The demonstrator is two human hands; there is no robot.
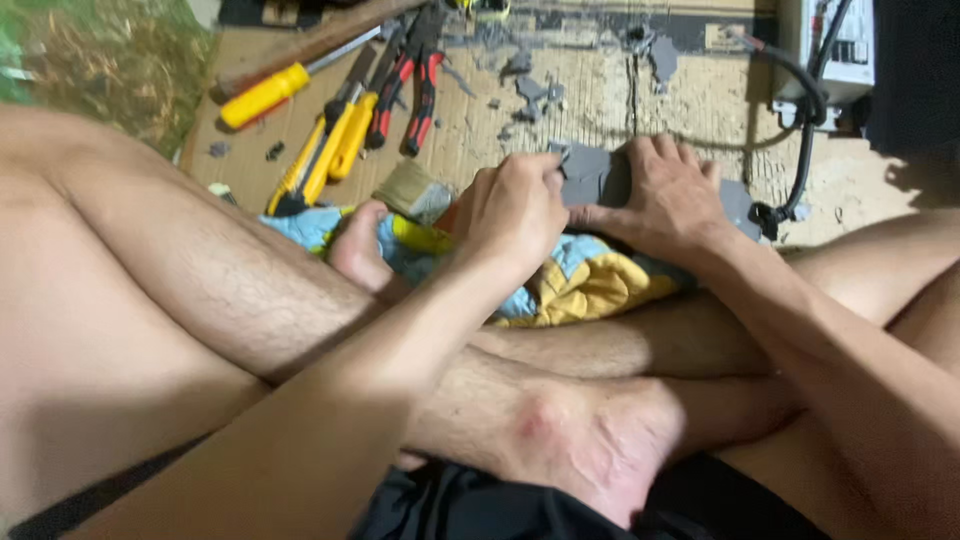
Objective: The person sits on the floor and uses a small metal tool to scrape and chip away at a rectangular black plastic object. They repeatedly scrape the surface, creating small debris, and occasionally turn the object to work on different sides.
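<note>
Your right hand (668, 195) presses flat on the grey slab (598, 176) to steady it; left hand (515, 208) is clenched at its edge, tool hidden, can't tell.

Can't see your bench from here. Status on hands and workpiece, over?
Left hand fisted at the grey piece's edge. Right hand flat, pressing it down. Grey scraps and pliers lie beyond, apart from the hands.

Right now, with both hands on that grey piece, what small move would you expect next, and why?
Probably a short pull of the left hand along the grey piece, while the right hand presses it flat. The left fist is closed at the piece's edge, though what it grips is hidden, and grey scraps lie scattered beyond.
</note>
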